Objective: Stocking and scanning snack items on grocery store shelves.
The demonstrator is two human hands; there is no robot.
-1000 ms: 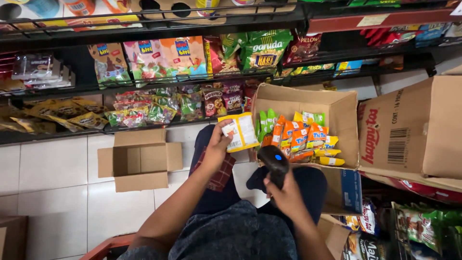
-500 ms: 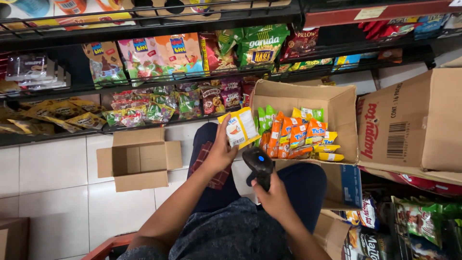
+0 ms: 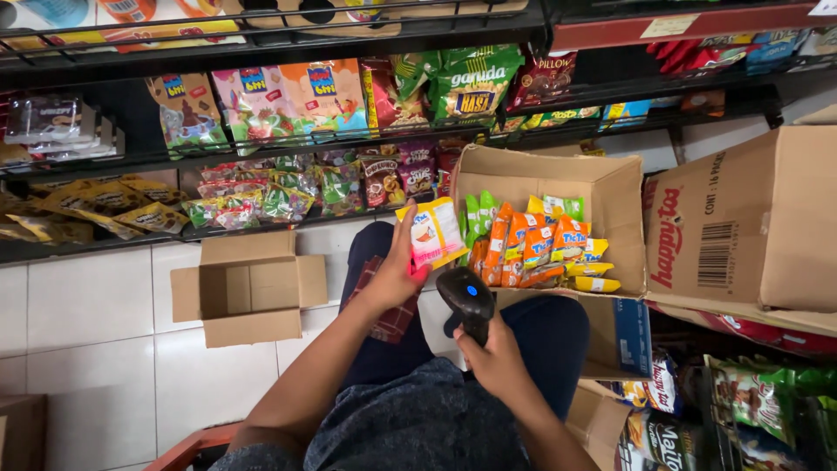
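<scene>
In front of my knees, over the open box:
Packet: small yellow-and-pink snack packet (image 3: pixel 433 232) held up betw the shelf and my lap, just left of the box rim, face tilted toward the scanner.
L hand: left hand (image 3: pixel 397 277) pinches the packet at its lower edge, thumb on one side, fingers behind; wrist raised.
R hand: right hand (image 3: pixel 499 359) wrapped tight round the grip of the black handheld scanner (image 3: pixel 467 300); its head w/ a blue light points up at the packet, close but not touching.
Change: vs 1 s ago the scanner has come up and in toward the packet, and the packet has turned a bit more to face it; gap betw them is now small. I'd judge this as lining up the packet's code w/ the scanner head – can't see the code itself.
Box: open cardboard box (image 3: pixel 602 187) leaning at my right knee, packed w/ upright orange, yellow and green packets (image 3: pixel 534 249), same kind by the look.
Empty box: smaller open carton (image 3: pixel 248 292) on the white tile floor (image 3: pixel 87 301) to my left, nothing inside.
Big carton: closed brown carton (image 3: pixel 741 222) to the right, touching the open box's side.
Shelves: dark wire shelves (image 3: pixel 261 153) ahead, full of snack bags.
In the way: box flap sits just beside the packet; lower right has more bags (image 3: pixel 754 397) crowding my leg.
</scene>
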